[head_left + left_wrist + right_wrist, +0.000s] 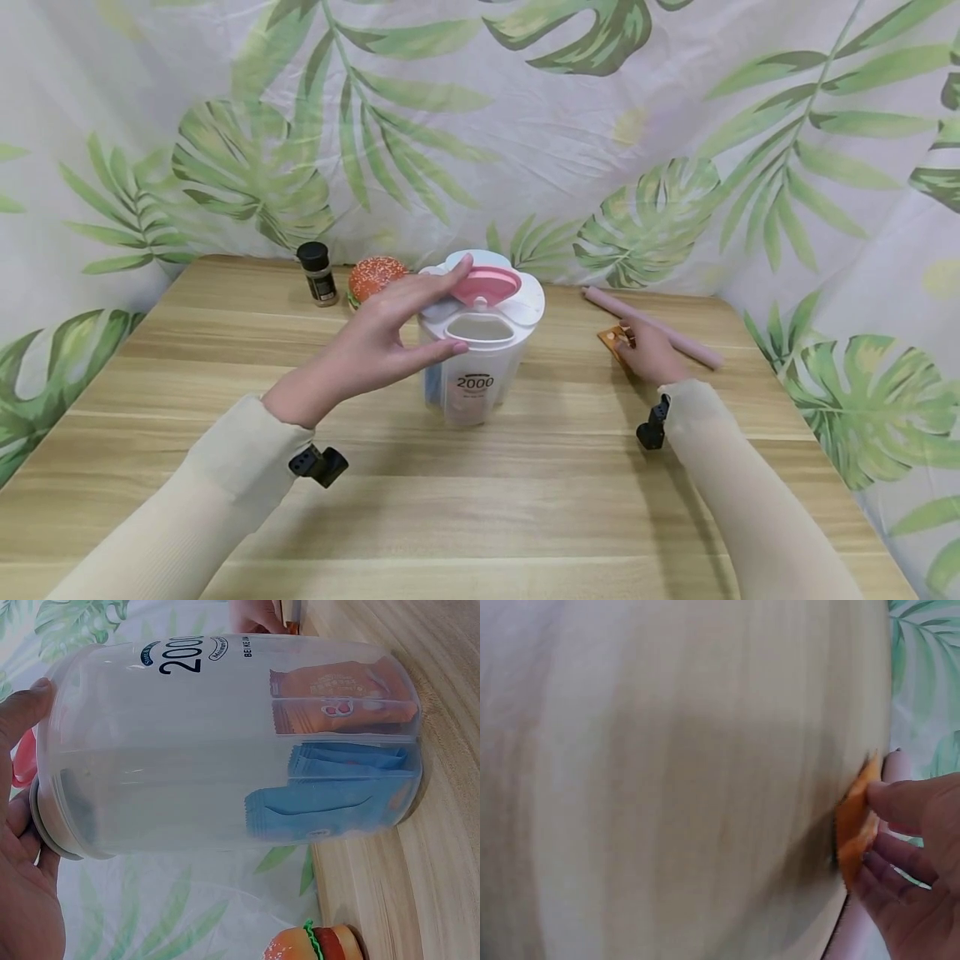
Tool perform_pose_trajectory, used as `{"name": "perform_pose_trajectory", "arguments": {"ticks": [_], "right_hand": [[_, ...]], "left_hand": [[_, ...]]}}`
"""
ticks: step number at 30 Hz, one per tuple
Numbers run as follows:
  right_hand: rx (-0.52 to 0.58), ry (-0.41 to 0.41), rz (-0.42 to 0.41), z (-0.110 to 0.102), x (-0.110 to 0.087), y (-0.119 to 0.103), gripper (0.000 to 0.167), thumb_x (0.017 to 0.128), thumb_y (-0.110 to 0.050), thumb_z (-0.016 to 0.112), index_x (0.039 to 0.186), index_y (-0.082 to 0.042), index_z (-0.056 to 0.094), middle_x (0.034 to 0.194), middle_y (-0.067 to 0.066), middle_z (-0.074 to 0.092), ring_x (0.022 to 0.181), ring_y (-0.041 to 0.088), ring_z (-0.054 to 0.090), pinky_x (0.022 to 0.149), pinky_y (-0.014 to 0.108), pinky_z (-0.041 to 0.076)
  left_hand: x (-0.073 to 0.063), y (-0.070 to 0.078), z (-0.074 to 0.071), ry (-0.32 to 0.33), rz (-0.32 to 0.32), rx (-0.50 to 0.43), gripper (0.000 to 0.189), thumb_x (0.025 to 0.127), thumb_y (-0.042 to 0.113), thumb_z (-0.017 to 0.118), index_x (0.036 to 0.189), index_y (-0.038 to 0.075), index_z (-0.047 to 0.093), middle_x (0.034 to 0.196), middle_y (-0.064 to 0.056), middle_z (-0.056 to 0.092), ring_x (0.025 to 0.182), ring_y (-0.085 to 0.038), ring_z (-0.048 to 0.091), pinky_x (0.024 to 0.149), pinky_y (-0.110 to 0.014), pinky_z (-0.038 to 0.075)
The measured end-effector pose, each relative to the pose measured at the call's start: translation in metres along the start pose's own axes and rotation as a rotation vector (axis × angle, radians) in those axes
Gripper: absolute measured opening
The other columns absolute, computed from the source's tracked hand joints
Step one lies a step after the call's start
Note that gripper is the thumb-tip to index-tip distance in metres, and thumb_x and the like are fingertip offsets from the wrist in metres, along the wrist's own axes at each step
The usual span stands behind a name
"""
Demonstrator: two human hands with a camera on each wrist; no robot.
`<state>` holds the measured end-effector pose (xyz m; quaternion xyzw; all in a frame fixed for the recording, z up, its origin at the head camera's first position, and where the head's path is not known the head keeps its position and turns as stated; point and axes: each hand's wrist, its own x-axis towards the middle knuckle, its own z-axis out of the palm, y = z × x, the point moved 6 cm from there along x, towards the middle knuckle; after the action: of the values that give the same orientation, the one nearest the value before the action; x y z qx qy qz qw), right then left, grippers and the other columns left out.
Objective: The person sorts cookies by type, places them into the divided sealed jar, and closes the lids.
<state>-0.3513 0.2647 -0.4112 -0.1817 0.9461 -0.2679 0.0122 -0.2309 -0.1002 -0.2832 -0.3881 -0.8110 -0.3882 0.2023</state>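
A clear storage container (480,367) marked 2000 stands upright with a white lid (529,300). Its pink flap (487,283) is raised behind an uncovered opening (480,328). My left hand (371,329) grips the lid, thumb at the front rim and index finger by the flap. Through the wall in the left wrist view show an orange packet (341,697) and blue packets (322,802) in separate compartments. To the right, my right hand (654,350) pinches an orange packet (856,825) between thumb and fingers, low over the table.
Behind the right hand lies a pink rod (693,348), set diagonally. A toy hamburger (375,279) sits behind and left of the container, beside a black-capped spice jar (318,275). A leaf-patterned cloth (420,125) hangs along the wooden table's (420,517) back edge.
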Motion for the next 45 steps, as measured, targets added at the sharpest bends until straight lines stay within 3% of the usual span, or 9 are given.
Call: {"name": "perform_pose_trajectory", "arguments": {"ticks": [2,5,7,9,15,21,29,35,45], "right_hand": [[0.013,-0.033,0.045,-0.001,0.001,0.002,0.093,0.098,0.007,0.061,0.164,-0.048,0.024,0.154,0.03,0.049,0.079,0.03,0.063,0.068,0.037,0.051],[0.044,-0.091,0.14,-0.003,0.0,0.005,0.077,0.1,-0.002,0.065,0.166,-0.02,0.031,0.15,0.036,0.049,0.093,0.03,0.066,0.074,0.033,0.054],[0.074,-0.124,0.197,-0.005,-0.001,0.006,0.064,0.101,-0.007,0.067,0.159,-0.003,0.041,0.146,0.036,0.053,0.089,0.026,0.065,0.071,0.028,0.052],[0.093,-0.13,0.225,-0.007,-0.001,0.008,0.055,0.101,-0.011,0.068,0.15,0.006,0.049,0.135,0.032,0.061,0.095,0.025,0.066,0.071,0.024,0.053],[0.191,-0.097,0.297,-0.01,-0.004,0.014,0.042,0.103,-0.018,0.068,0.132,0.01,0.056,0.101,0.016,0.068,0.079,0.011,0.064,0.066,0.022,0.054],[0.333,-0.009,0.298,-0.018,-0.005,0.01,0.045,0.104,-0.019,0.067,0.134,0.011,0.049,0.09,0.006,0.07,0.073,0.006,0.068,0.072,0.027,0.062],[0.576,0.152,0.206,-0.035,0.0,-0.02,0.041,0.104,-0.016,0.066,0.131,0.005,0.046,0.088,-0.007,0.058,0.081,0.0,0.067,0.076,0.02,0.062],[0.628,0.188,0.116,-0.053,0.001,-0.062,0.026,0.103,-0.017,0.067,0.121,-0.006,0.052,0.093,-0.007,0.066,0.085,0.003,0.071,0.08,0.022,0.063],[0.721,0.356,-0.175,-0.08,-0.009,-0.137,0.017,0.1,-0.003,0.068,0.11,-0.011,0.057,0.093,-0.007,0.072,0.08,0.006,0.071,0.076,0.021,0.062]], "left_hand": [[0.0,0.0,0.0,0.0,-0.001,-0.001,0.089,0.084,0.014,0.088,0.161,0.013,0.043,0.127,-0.003,0.075,0.137,-0.027,0.061,0.118,-0.052,0.044],[0.0,0.001,0.0,-0.003,-0.005,0.0,0.089,0.084,0.014,0.088,0.161,0.013,0.043,0.126,-0.003,0.075,0.136,-0.027,0.061,0.118,-0.051,0.044],[0.0,0.001,0.0,-0.005,-0.009,0.002,0.089,0.084,0.015,0.088,0.161,0.014,0.043,0.126,-0.002,0.075,0.136,-0.027,0.061,0.118,-0.051,0.044],[0.001,0.0,0.0,-0.004,-0.009,0.003,0.089,0.085,0.015,0.088,0.161,0.014,0.043,0.125,-0.002,0.075,0.135,-0.026,0.062,0.117,-0.051,0.044],[0.0,0.0,-0.001,-0.002,-0.007,0.004,0.089,0.084,0.015,0.088,0.161,0.014,0.043,0.125,-0.002,0.075,0.133,-0.026,0.063,0.117,-0.051,0.044],[0.0,0.0,0.0,0.0,-0.005,0.005,0.089,0.084,0.014,0.088,0.161,0.014,0.043,0.125,-0.002,0.075,0.134,-0.026,0.063,0.117,-0.051,0.044],[0.0,0.0,0.0,0.003,-0.007,0.005,0.088,0.084,0.014,0.088,0.161,0.014,0.043,0.126,-0.003,0.075,0.135,-0.026,0.062,0.117,-0.051,0.044],[0.0,0.0,0.0,0.005,-0.004,0.003,0.088,0.084,0.014,0.088,0.16,0.013,0.044,0.127,-0.003,0.075,0.135,-0.026,0.062,0.117,-0.051,0.045],[0.0,-0.001,0.0,0.006,-0.002,-0.001,0.088,0.084,0.013,0.088,0.16,0.013,0.043,0.129,-0.004,0.074,0.136,-0.027,0.062,0.117,-0.051,0.045]]}}
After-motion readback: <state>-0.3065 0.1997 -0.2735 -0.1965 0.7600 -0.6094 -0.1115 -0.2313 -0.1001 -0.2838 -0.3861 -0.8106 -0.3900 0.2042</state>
